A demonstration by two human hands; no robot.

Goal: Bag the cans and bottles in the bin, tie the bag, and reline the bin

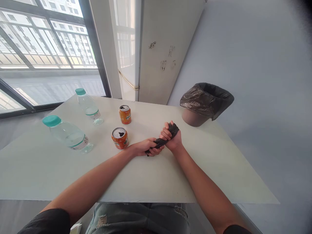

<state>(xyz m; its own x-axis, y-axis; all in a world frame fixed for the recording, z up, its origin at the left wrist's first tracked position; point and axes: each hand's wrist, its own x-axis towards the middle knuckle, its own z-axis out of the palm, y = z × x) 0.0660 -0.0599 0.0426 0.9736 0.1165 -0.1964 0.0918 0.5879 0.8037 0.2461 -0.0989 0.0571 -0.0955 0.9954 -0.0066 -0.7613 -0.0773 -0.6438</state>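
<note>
Both left hand point(147, 148) and right hand point(174, 139) clench a twisted black bag point(161, 141), likely light and limp; grip its ends

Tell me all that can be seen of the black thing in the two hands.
The black bundle looks like thin dark plastic film, crumpled and twisted into a short rope. It lies slanted over the white table. The left hand grips its nearer end and the right hand its farther end, both closed round it; only the middle and the tips show.
</note>
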